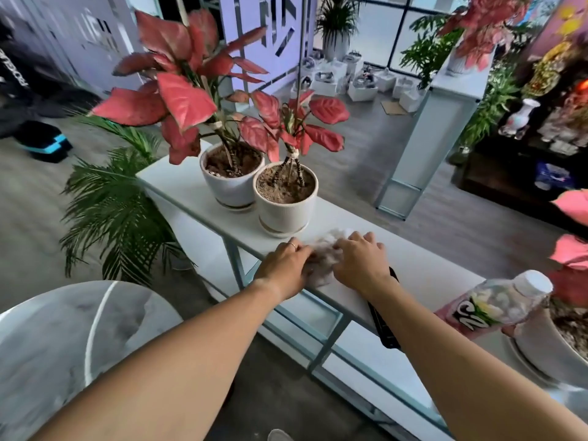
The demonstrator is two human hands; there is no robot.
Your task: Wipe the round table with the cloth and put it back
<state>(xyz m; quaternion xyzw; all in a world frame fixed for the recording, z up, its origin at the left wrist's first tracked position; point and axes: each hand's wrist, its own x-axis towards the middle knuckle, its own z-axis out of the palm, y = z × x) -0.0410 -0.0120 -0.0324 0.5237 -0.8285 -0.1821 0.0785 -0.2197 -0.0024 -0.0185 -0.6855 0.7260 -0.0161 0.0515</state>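
A crumpled grey-white cloth (321,259) lies on the long white shelf (423,268), just in front of the nearer plant pot. My left hand (286,265) and my right hand (359,259) both rest on it, fingers curled into the fabric from either side. Most of the cloth is hidden under my hands. The round marble table (63,338) sits at the lower left, apart from both hands, with nothing on the part I can see.
Two white pots with pink-leaved plants (284,202) stand on the shelf just behind the cloth. A black flat object (383,326) lies under my right forearm. A pink-labelled bottle (496,303) and another pot (553,351) stand at right. A green palm (117,211) grows left of the shelf.
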